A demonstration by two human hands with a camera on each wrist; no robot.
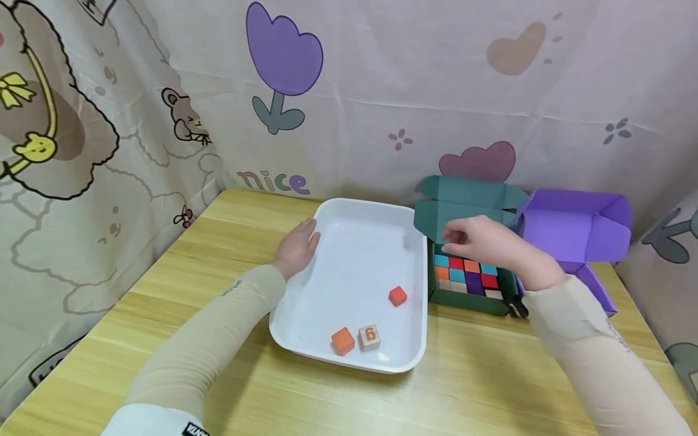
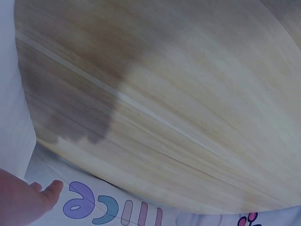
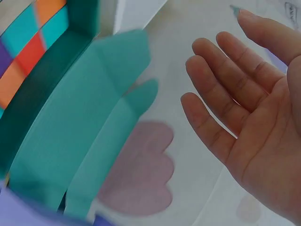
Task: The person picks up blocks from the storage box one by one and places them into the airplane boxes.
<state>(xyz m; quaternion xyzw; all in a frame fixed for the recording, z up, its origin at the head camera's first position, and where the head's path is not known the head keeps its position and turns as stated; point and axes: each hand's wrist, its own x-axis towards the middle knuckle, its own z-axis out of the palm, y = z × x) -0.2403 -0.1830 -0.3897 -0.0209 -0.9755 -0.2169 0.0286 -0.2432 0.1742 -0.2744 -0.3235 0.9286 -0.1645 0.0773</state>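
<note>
My left hand rests along the left rim of a white tray, its fingers straight. Inside the tray, near the front, lie an orange cube and a plain wooden cube marked with a 6. A red cube sits by the tray's right wall. Over the open green box hovers my right hand. In the right wrist view its fingers are relaxed and spread, with nothing between them. Rows of colored cubes fill the green box, partly hidden by the hand.
An open purple box stands right of the green one, its lid raised. The green box's lid leans up toward the patterned cloth behind the wooden table. A dark clip-like object is at the green box's front right corner.
</note>
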